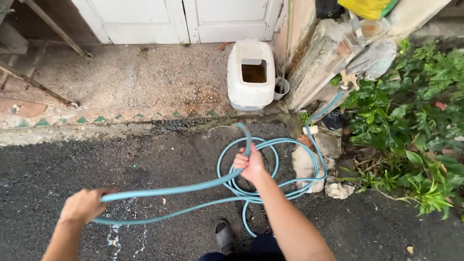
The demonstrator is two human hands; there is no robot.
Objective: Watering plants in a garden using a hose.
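Observation:
A long teal garden hose [169,189] runs between both of my hands. My left hand [83,205] grips it at the lower left, where it bends back in a loop. My right hand [250,163] holds a raised bend of the hose over several coils [290,145] lying on the dark asphalt. From the coils the hose climbs to a brass tap [349,79] on a stone post.
A white plastic box [251,73] with a square opening stands on the raised terrazzo step, before white doors [183,19]. Green plants [415,130] and loose stones [328,164] line the right side. My sandalled foot [224,235] shows at the bottom.

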